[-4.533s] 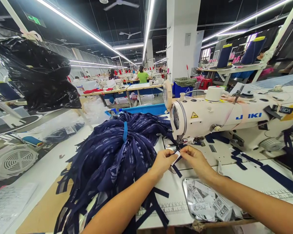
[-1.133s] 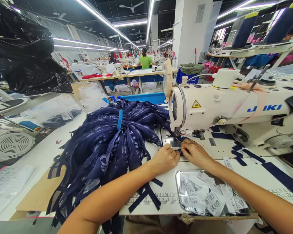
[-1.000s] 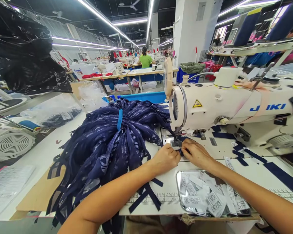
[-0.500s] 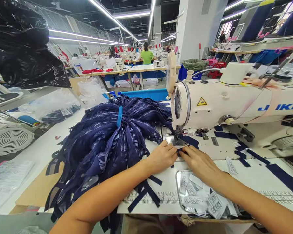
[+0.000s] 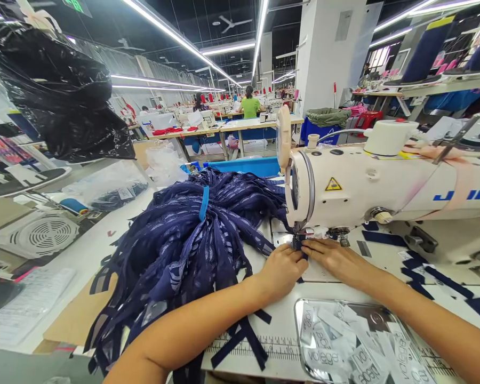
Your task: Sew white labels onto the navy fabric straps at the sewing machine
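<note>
Between the left hand and the right hand: I make out a small navy strip, mostly covered by fingers, at the needle end of the sewing machine.
Left hand: fingers bent and drawn narrow, tips at the strip; I can't tell whether they pinch or only press.
Right hand: flatter, fingers close together, tips at the strip from the other side; any grip is hidden from me.
Left of the left hand: a large navy bundle, gathered by a blue tie.
Near side of the right hand: a metal tray of printed white labels, untouched.
Stitching step: I judge it to be guiding the strip through the needle end.
Next move: to my eye, it calls for a straight, level feed, both hands together, fingers clear of the stitching point.
</note>
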`<state>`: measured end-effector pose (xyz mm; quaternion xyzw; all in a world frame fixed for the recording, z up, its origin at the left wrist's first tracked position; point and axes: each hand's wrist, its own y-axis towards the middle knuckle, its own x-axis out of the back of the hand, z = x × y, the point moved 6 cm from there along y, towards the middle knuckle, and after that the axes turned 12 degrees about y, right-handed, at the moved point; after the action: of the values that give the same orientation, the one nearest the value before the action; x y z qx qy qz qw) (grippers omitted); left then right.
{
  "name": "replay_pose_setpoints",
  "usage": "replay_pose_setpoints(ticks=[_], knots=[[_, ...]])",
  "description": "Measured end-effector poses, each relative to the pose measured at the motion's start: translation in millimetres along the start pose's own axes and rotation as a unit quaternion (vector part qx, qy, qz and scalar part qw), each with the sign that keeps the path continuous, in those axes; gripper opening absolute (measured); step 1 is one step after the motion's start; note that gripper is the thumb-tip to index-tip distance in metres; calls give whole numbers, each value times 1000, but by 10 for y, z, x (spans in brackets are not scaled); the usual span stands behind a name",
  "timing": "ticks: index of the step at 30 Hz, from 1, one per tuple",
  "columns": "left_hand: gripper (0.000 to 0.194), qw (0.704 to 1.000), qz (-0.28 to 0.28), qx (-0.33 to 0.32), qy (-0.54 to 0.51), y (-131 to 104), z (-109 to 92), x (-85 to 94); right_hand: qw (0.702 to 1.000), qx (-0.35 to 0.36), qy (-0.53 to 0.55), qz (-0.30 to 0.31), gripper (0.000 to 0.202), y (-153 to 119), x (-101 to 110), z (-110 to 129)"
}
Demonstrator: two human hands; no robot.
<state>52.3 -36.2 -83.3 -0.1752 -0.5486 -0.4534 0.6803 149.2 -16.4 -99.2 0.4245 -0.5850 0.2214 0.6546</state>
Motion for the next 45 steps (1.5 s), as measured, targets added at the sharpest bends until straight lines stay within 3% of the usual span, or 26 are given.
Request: replay_pose_setpoints(ticks=[15, 24, 32, 39, 45], knots=[[12, 998, -36, 47, 29, 104, -14, -95, 999, -10, -7, -31, 48, -4, 1, -93], [13, 996, -31, 68, 55, 152, -15, -81, 998, -3, -40, -56, 51, 69, 117, -46], [14, 995, -42, 67, 66, 163, 9, -65, 996, -35, -57, -54, 48, 74, 89, -77], [17, 996, -54, 33, 68, 110, 41, -45, 995, -21, 38, -93, 35, 94, 186, -117], [17, 999, -8, 26, -45, -57, 314, -38, 988, -45, 138, -59, 29, 18, 179, -111]])
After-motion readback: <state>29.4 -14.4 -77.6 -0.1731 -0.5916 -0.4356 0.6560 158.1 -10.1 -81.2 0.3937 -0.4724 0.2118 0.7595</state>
